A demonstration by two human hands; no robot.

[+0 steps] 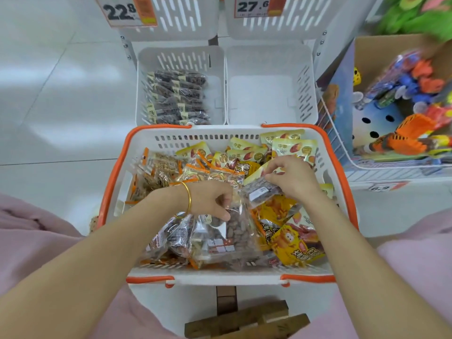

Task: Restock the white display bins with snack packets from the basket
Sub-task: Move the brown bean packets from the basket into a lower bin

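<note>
toy box (381, 52) sits right of basket (341, 177).

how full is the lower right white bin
Empty: the lower right bin shows only bare white floor, while the left bin beside it holds dark packets.

Overhead view. I find the right lower bin (305, 89) open from above, its bottom bare; the left lower bin (216, 89) is half filled with dark packets (176, 96). Upper bins (186, 20) overhang both at the rear. In the heaped basket (220, 138), my left grip (208, 199) pinches a nut packet (236, 231) and my right grip (293, 177) a smaller packet (263, 190), crowding its middle. A wire rack (391, 166) walls the right; tiled floor (49, 106) lies free at left.
</note>
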